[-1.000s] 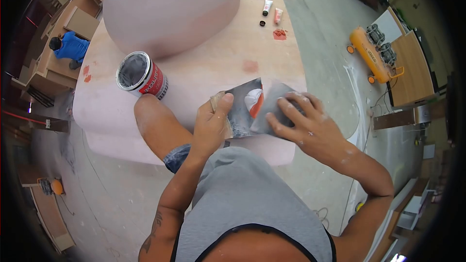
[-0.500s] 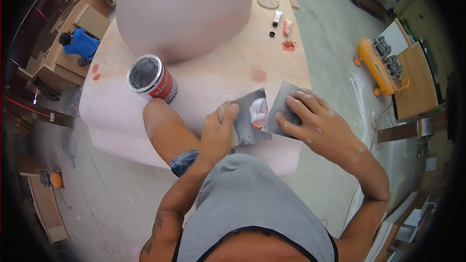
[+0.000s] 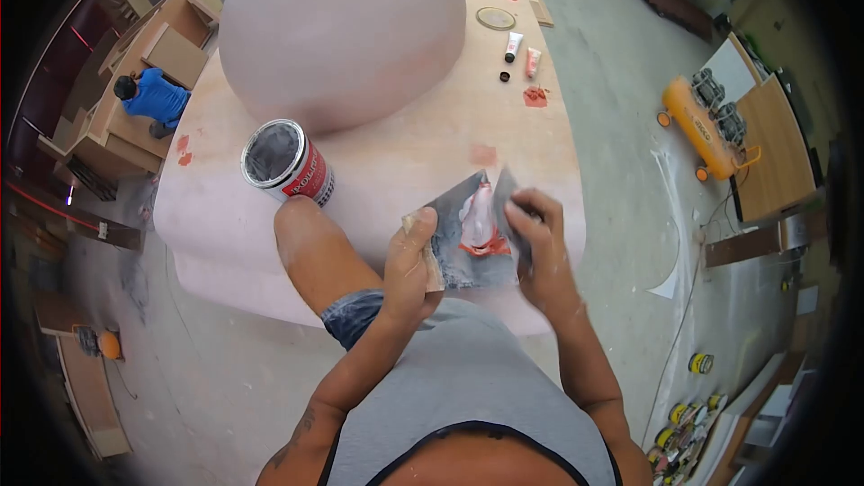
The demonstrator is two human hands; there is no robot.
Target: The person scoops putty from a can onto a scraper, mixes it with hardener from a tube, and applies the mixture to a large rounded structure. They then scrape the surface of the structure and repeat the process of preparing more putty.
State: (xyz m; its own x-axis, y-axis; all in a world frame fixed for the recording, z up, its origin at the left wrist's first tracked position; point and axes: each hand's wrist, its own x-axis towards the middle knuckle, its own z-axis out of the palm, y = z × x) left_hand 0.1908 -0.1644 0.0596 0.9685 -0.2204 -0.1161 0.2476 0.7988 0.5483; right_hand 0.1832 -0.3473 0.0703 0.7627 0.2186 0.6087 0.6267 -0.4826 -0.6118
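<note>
My left hand (image 3: 410, 261) is closed around the pale edge of a grey putty spreader (image 3: 450, 268), held flat over my lap. On its face lies a lump of whitish-pink putty (image 3: 480, 214) with a red streak along the lower side. My right hand (image 3: 545, 256) grips a second grey spreader (image 3: 503, 187), blurred and tilted on edge right beside the putty. By my knee stands an open can (image 3: 310, 171) with a red label and grey filler inside. A large pinkish dome (image 3: 346, 27) rises from the wooden board (image 3: 396, 157) ahead of me.
A white tube (image 3: 513, 47), a red-smeared tube (image 3: 533, 64), a black cap (image 3: 504, 77) and a round lid (image 3: 496, 18) lie on the board's right side. A yellow compressor (image 3: 702, 129) stands on the floor to the right. Another person (image 3: 157, 97) in blue works at far left.
My right hand has swung left and turned its spreader from flat to edge-on. The putty is now drawn into a longer strip with red at its lower end.
</note>
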